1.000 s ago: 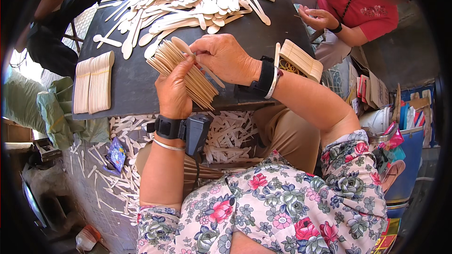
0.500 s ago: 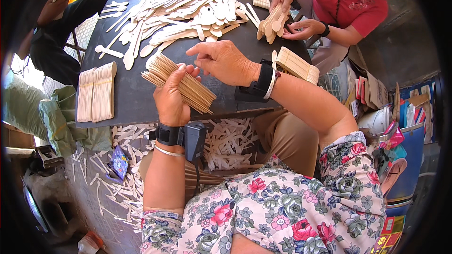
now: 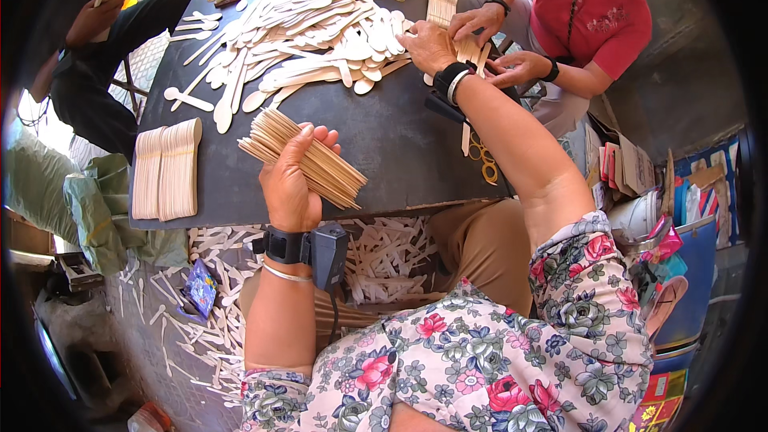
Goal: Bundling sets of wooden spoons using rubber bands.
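On dark round bench (image 3: 400, 152): loose heap of pale wooden spoons (image 3: 312, 40) unsorted; neat stacked row of spoons (image 3: 164, 170) finished. Left hand (image 3: 290, 184) closed round fanned bundle of thin wooden sticks (image 3: 308, 156). Right hand (image 3: 428, 46) fingers curled, reaching into heap's edge; grasp uncertain.

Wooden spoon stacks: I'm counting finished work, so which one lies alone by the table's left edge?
The neat row of stacked spoons, lying apart beside the left hand; the others sit near the far loose pile.

Pale tan wooden spoons (image 3: 320, 40) cover a dark grey table (image 3: 400, 152); a floral sleeve (image 3: 592, 296), a red shirt (image 3: 600, 16).
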A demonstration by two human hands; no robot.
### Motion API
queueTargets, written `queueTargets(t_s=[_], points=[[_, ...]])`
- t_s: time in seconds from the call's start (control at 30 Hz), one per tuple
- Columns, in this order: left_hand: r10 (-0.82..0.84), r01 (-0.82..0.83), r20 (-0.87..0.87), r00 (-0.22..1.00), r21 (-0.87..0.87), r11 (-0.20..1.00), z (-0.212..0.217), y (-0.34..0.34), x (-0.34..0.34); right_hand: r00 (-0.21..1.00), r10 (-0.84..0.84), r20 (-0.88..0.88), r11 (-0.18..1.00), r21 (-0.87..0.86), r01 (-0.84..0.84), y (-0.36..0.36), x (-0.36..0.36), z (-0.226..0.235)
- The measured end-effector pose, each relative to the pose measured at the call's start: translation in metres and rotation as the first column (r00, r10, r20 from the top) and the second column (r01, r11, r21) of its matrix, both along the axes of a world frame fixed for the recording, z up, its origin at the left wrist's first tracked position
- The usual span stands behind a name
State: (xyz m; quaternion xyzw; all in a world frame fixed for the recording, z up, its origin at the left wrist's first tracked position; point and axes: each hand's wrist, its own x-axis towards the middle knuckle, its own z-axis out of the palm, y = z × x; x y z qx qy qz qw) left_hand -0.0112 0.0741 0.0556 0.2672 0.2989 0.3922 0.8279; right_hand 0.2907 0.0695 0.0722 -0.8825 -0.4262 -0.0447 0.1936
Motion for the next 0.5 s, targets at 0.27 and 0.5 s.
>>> queueTargets(t_s=[0.27,0.5], points=[[-0.001,0.001,0.015,1.0,0.035,0.999,0.003,0.001,0.0,0.957,-0.099,-0.272,0.994,0.022,0.109,0.03,0.001,-0.004],[-0.045,0.045,0.008,0.999,-0.005,0.999,0.0,-0.005,-0.001,0.956,-0.01,-0.293,0.976,0.206,0.074,0.025,0.016,-0.051]])
